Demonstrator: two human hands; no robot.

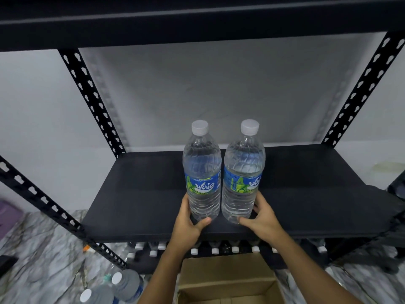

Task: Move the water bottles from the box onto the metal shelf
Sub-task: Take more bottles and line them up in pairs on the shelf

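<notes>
Two clear water bottles with white caps and blue-green labels stand upright side by side on the black metal shelf (135, 194), near its front edge. My left hand (189, 222) wraps the base of the left bottle (202, 172). My right hand (262, 218) wraps the base of the right bottle (242, 172). Below my arms sits the brown cardboard box (228, 279), its flaps open; no bottle shows in the visible part of its inside.
Several capped bottles (214, 251) stand on the lower shelf tier. Two more bottles (122, 284) lie on the marble-patterned floor at lower left. Perforated black uprights (92, 99) frame the shelf, and another tier (197, 20) runs overhead. A purple object (8, 218) sits at far left.
</notes>
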